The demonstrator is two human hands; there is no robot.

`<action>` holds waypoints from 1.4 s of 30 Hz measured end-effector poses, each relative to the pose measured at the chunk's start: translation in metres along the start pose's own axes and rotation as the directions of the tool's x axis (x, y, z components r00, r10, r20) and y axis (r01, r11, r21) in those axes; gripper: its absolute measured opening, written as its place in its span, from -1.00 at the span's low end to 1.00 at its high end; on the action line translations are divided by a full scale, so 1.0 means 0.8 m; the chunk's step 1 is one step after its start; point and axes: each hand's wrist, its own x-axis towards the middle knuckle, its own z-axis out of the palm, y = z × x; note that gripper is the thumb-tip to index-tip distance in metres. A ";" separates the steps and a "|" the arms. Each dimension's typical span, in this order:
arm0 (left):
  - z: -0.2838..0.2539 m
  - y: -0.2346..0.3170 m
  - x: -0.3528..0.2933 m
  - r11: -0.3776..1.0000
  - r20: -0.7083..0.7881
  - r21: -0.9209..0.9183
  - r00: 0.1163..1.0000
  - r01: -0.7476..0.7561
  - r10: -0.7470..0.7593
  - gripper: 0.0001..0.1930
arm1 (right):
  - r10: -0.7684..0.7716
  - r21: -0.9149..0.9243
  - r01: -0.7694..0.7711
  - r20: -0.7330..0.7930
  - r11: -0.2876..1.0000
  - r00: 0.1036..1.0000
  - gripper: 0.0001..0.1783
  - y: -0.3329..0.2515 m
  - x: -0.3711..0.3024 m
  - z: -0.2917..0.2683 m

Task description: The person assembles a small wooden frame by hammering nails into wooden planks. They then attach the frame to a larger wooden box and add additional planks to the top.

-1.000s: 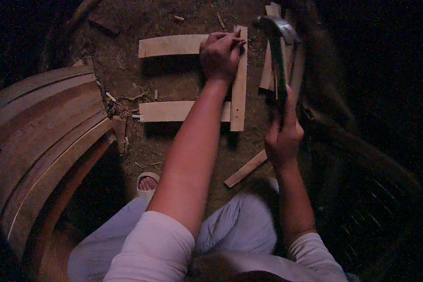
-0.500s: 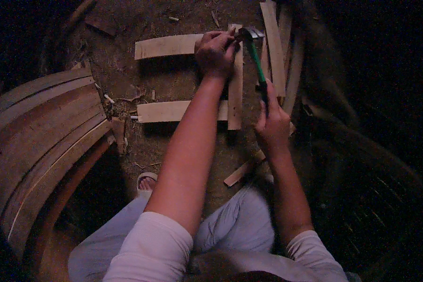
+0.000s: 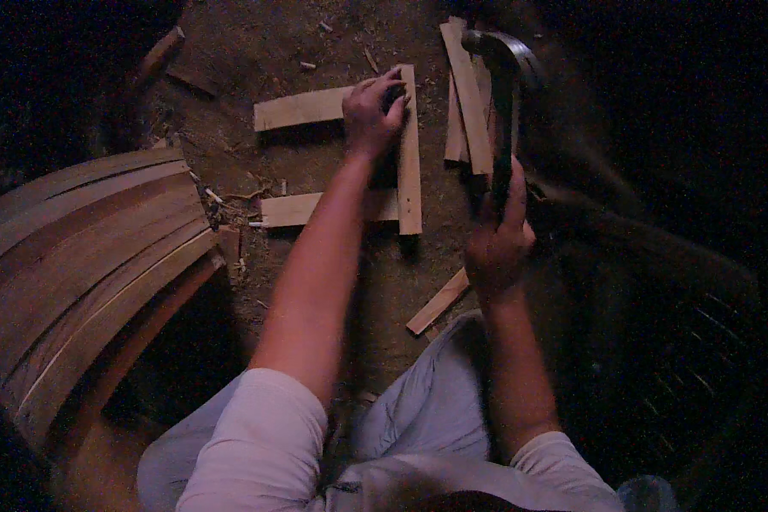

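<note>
My right hand (image 3: 497, 247) grips a claw hammer (image 3: 505, 111), raised and blurred by motion, its metal head farthest from me. My left hand (image 3: 372, 115) is at the far corner of a wooden frame, fingers bent together; what they hold, if anything, is too small to make out. There, a crosswise wooden slat (image 3: 303, 108) meets a lengthwise slat (image 3: 409, 158), which lies just right of my fingertips. A second crosswise slat (image 3: 290, 210) meets the near end of the lengthwise one and passes under my left forearm.
Several loose slats (image 3: 468, 102) are piled right of the frame, partly behind the hammer. A short wood piece (image 3: 439, 303) lies near my knee. At left stands a slatted wooden bench or stool (image 3: 85, 222). Wood scraps litter the dirt floor (image 3: 316, 282); the right side is very dark.
The hammer has lifted away from my left fingers and swung to the right with my right hand. My left hand stays at the frame's far corner. The whole view has shifted slightly.
</note>
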 end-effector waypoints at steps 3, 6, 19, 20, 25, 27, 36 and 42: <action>-0.047 0.023 -0.034 0.985 0.165 0.171 0.986 -0.021 -0.008 -0.27 | 0.055 0.012 -0.056 0.068 0.998 0.996 -0.37 -0.014 -0.006 0.002; -0.078 0.038 -0.070 0.965 0.310 0.245 0.935 0.099 -0.174 -0.08 | 0.210 -0.035 -0.209 0.286 0.977 0.935 -0.34 -0.011 -0.013 0.031; -0.066 0.049 -0.018 0.812 0.568 0.576 0.759 -0.093 -0.316 0.31 | 0.045 -0.067 -0.034 0.157 0.997 0.987 -0.36 0.019 -0.028 0.061; -0.066 0.057 -0.015 0.792 0.556 0.602 0.764 -0.100 -0.327 0.32 | 0.103 -0.133 -0.075 0.221 0.988 0.970 -0.36 0.018 -0.029 0.061; -0.057 0.076 0.001 0.741 0.555 0.669 0.704 -0.062 -0.442 0.29 | 0.000 -0.054 -0.002 -0.044 0.999 0.999 -0.36 0.010 -0.031 0.059; -0.055 0.076 0.005 0.745 0.555 0.665 0.702 -0.052 -0.447 0.29 | 0.034 -0.084 -0.034 -0.006 0.996 0.999 -0.38 0.011 -0.029 0.058; -0.052 0.075 0.001 0.741 0.516 0.669 0.752 -0.055 -0.410 0.25 | -0.021 -0.024 0.019 -0.073 1.000 0.997 -0.49 0.031 -0.028 0.062; -0.055 0.078 0.001 0.725 0.474 0.686 0.796 -0.066 -0.376 0.23 | 0.004 -0.051 -0.005 -0.017 0.999 1.000 -0.69 0.046 -0.031 0.071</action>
